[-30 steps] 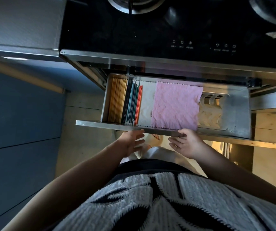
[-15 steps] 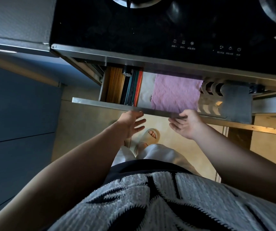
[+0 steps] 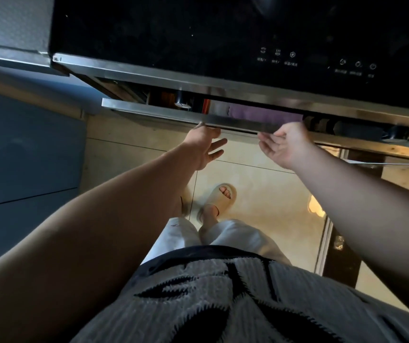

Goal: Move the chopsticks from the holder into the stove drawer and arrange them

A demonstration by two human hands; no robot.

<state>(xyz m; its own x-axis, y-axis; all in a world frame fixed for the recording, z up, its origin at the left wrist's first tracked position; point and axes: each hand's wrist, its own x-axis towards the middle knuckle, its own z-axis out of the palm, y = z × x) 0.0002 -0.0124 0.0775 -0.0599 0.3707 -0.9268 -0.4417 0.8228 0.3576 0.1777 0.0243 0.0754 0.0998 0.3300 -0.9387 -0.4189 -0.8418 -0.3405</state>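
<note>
Head view: left hand (image 3: 204,144) and right hand (image 3: 285,144) flat-fingered, gripping nothing, touching the nearly closed steel-fronted stove drawer (image 3: 154,111). Thin wooden chopsticks (image 3: 166,100) barely visible in the slit above-left of the left hand.

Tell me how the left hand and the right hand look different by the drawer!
The left hand has its fingers spread apart; the right hand has its fingers close together. The right hand shows its palm to the camera; the left hand is turned more sideways. The left hand is nearer the left end of the drawer; the right hand is under the purple cloth. Both are open, hold nothing, and meet the drawer's front edge.
</note>
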